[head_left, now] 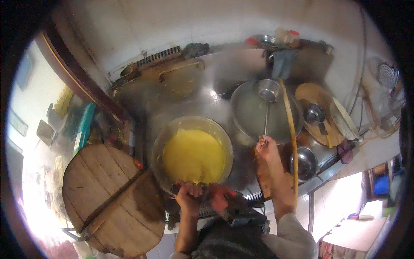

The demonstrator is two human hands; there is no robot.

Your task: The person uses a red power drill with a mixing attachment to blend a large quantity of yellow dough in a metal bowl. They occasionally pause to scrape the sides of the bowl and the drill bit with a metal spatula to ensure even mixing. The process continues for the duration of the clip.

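Note:
My right hand (267, 148) is closed round the long handle of a metal ladle (269, 91). The ladle's deep round bowl is over the far part of a wide pot (235, 101) of cloudy, pale liquid. At the near rim of a large metal pot (229, 142), my left hand (189, 196) has its fingers closed; what they grip is hard to make out. Thick yellow food (194, 153) fills much of that pot. A red cloth (221, 197) lies just right of my left hand.
A long wooden stick (290, 116) crosses the wide pot's right side. Left stands a big round wooden lid (103, 185). To the right are a round wooden board (306, 93) with a dark ladle (314, 114) and a metal bowl (305, 164). A grey cloth (284, 64) hangs behind.

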